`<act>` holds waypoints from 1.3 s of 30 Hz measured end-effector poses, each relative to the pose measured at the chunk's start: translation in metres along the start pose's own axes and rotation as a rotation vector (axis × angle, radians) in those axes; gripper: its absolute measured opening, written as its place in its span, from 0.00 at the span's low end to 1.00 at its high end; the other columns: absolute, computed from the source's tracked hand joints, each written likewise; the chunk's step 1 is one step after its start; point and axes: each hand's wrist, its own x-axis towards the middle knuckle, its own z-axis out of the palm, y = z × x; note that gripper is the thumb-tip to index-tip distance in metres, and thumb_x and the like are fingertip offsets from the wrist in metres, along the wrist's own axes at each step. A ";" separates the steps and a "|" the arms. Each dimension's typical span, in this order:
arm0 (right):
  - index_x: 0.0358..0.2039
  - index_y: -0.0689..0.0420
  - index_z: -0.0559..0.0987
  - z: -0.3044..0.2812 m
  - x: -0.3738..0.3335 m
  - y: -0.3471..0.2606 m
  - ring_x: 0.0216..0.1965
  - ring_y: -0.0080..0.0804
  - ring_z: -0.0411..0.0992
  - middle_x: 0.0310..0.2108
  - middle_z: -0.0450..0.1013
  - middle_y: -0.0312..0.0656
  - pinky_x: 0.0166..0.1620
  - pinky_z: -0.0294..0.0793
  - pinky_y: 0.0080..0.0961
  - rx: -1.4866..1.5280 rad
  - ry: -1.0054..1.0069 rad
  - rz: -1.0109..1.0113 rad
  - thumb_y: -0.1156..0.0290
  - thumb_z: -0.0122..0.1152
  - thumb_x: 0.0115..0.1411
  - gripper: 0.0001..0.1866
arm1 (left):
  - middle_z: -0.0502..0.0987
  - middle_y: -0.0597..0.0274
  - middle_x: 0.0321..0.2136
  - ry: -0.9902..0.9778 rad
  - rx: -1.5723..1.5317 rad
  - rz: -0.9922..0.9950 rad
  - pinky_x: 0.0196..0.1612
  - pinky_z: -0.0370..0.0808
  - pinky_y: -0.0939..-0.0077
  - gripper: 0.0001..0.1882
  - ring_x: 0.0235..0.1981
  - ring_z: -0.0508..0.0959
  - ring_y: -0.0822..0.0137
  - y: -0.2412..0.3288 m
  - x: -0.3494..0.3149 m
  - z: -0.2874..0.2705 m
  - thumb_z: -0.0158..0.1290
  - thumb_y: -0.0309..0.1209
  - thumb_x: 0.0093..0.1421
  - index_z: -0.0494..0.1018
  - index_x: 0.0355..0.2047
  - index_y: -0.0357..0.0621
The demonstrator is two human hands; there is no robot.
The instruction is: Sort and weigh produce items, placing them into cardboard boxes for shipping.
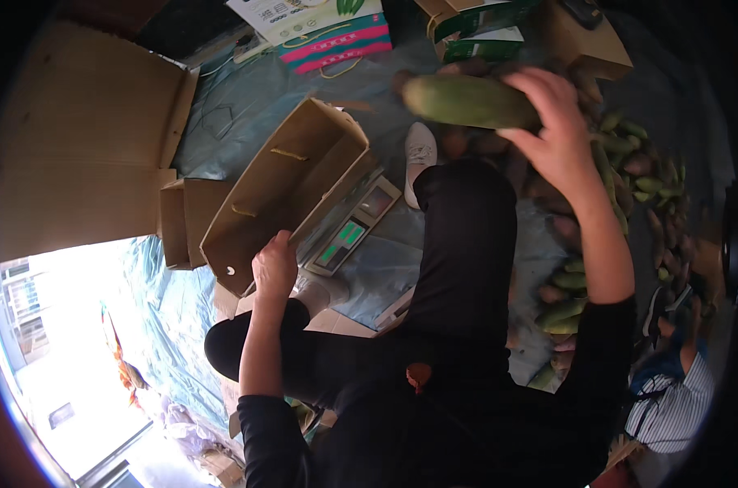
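Observation:
My right hand (552,122) is raised at the upper right, its fingers closed round a thick green radish (467,101) held sideways and slightly blurred. Left of my legs, an open brown cardboard box (263,183) with yellow rope handles tilts on a scale (353,233) with lit green displays. My left hand (275,264) is closed at the box's near edge and seems to pinch it; the fingertips are partly hidden. No contents show inside the box.
A pile of green and reddish radishes (568,297) lies to the right. Large cardboard boxes (84,146) stand at the left. Printed gift boxes (336,45) lie at the back on blue plastic sheeting (222,130). Another person in a striped top (670,411) is at the lower right.

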 end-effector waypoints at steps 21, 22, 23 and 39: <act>0.35 0.43 0.79 0.239 0.054 -0.204 0.43 0.40 0.70 0.33 0.75 0.34 0.37 0.70 0.49 0.267 -0.647 -0.187 0.60 0.63 0.45 0.14 | 0.76 0.39 0.31 0.079 -0.111 0.161 0.35 0.71 0.56 0.17 0.33 0.76 0.43 -0.003 0.008 0.014 0.49 0.26 0.51 0.72 0.42 0.34; 0.37 0.43 0.79 0.209 0.074 -0.198 0.41 0.40 0.72 0.32 0.75 0.36 0.38 0.70 0.47 0.253 -0.765 -0.212 0.60 0.64 0.44 0.17 | 0.75 0.38 0.32 0.060 -0.063 0.156 0.35 0.71 0.56 0.18 0.33 0.76 0.42 -0.016 0.010 0.015 0.49 0.25 0.51 0.71 0.43 0.31; 0.37 0.45 0.78 0.175 0.077 -0.190 0.38 0.40 0.74 0.31 0.76 0.37 0.37 0.71 0.43 0.270 -0.582 -0.200 0.62 0.63 0.44 0.16 | 0.75 0.36 0.32 0.047 -0.015 0.144 0.35 0.71 0.57 0.19 0.33 0.76 0.42 -0.026 0.012 0.017 0.48 0.24 0.51 0.70 0.44 0.29; 0.32 0.55 0.79 -0.010 -0.433 0.097 0.39 0.44 0.73 0.34 0.76 0.46 0.43 0.71 0.34 -0.067 0.551 1.883 0.65 0.57 0.48 0.12 | 0.75 0.39 0.30 0.006 -0.135 0.180 0.36 0.71 0.57 0.15 0.33 0.76 0.43 -0.006 0.012 0.004 0.50 0.26 0.52 0.70 0.39 0.29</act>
